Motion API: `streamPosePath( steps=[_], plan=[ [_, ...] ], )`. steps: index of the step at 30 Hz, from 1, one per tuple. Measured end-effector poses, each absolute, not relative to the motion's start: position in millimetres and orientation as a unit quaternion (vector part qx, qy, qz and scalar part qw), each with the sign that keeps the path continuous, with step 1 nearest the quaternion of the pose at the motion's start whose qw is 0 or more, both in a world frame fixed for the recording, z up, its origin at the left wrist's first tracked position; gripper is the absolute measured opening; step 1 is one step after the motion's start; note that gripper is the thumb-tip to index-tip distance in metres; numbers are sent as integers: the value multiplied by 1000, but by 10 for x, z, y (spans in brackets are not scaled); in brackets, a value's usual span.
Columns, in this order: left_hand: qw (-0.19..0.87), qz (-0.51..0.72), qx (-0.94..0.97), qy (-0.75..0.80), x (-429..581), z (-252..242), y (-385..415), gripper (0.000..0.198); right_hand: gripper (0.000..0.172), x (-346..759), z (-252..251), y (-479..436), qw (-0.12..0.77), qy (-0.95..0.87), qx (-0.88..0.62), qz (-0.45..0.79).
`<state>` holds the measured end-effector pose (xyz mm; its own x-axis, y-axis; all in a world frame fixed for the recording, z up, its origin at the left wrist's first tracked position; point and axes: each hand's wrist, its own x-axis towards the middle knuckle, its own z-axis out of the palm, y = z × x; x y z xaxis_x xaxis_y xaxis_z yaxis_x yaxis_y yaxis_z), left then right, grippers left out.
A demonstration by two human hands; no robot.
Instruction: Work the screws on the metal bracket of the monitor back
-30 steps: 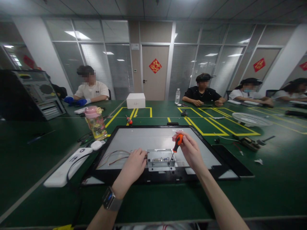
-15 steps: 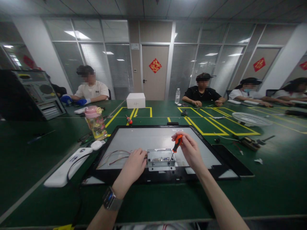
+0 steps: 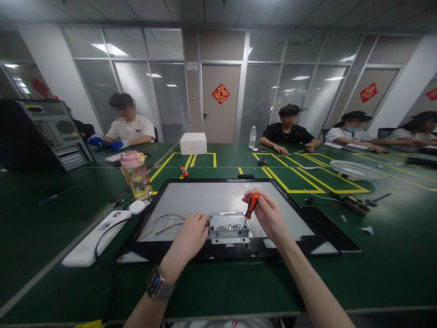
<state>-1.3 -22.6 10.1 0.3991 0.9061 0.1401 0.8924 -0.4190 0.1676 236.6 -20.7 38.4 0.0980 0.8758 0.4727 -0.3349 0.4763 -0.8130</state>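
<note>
A display panel [image 3: 191,196] with a black frame lies flat in front of me, pale side up. Near its front edge sits a silver metal box [image 3: 221,233] with ports along its near side. My left hand [image 3: 194,230] grips the left end of this box, its fingertips partly hidden; thin wires [image 3: 160,223] run out beside it. In my right hand [image 3: 268,209] is an orange and black screwdriver [image 3: 251,206], held tilted by its handle. The shaft points down at the box's right end, and the tip looks to be touching there.
A pink-lidded bottle [image 3: 135,177] and a white power bank [image 3: 97,239] with a black cable stand left. A black slab [image 3: 332,230] lies right of the panel, near a tape measure-like tool [image 3: 355,203]. Behind are a red screwdriver [image 3: 184,171] and white box [image 3: 193,144]. Several people sit opposite.
My right hand and the screwdriver have shifted very slightly left and down, with the handle turned a little. My left hand and the box stay where they were.
</note>
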Motion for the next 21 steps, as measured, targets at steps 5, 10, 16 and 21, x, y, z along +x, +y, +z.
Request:
streamPosePath(
  steps=[5,10,16,21],
  plan=[
    [36,107,835,539,-13,107,-228,19,28,2399,394,-203,685,-516,-262,442],
    [30,104,837,537,-9,108,-227,19,30,2406,429,-220,670,-517,-246,473],
    [28,101,836,539,-13,109,-229,20,27,2425,346,-163,686,-531,-301,397],
    [41,105,834,540,-15,118,-234,20,21,2427,361,-184,707,-546,-366,260]
  ],
)
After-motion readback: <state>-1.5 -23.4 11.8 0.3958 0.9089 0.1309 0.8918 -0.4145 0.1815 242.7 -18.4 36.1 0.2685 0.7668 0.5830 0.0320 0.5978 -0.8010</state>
